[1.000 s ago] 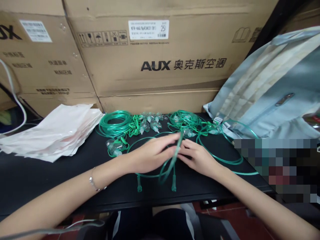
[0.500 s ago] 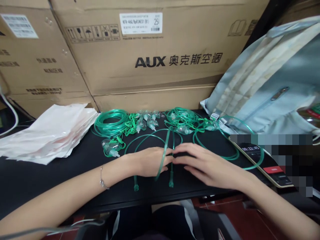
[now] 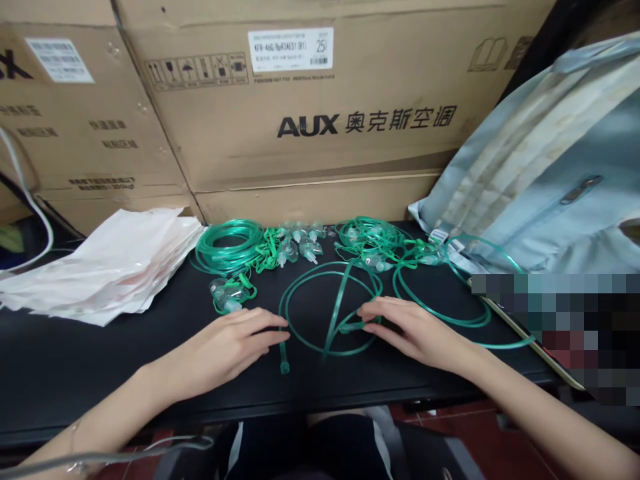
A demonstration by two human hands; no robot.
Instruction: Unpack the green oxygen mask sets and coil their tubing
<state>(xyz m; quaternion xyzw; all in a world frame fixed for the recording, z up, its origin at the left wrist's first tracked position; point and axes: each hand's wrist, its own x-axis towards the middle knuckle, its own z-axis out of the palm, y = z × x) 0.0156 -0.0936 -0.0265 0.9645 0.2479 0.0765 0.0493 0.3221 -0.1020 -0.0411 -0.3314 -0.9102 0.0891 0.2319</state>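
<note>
A loop of green plastic tubing (image 3: 289,293) lies on the black table in front of me. Between the thumb and fingers of my right hand (image 3: 420,330) is one tube end with a connector (image 3: 351,327), held at the loop's right side. My left hand (image 3: 235,347) has its fingers stretched out over the other tube end (image 3: 284,357), which points toward me; whether they grip it is unclear. Behind my left hand lies a clear mask with a green strap (image 3: 229,293). Another length of green tubing (image 3: 440,313) curves beyond my right hand.
A green tubing coil (image 3: 227,243), several small clear masks (image 3: 300,247) and a tangled tubing bundle (image 3: 370,237) line the back. White packets (image 3: 115,260) are stacked left. A cardboard box (image 3: 320,160) stands behind, with a light blue bag (image 3: 540,180) and phone (image 3: 530,347) right.
My hands have moved apart, the left one to the left. The right hand has taken hold of a tube end and bent it round to the loop's right side. The view has shifted slightly.
</note>
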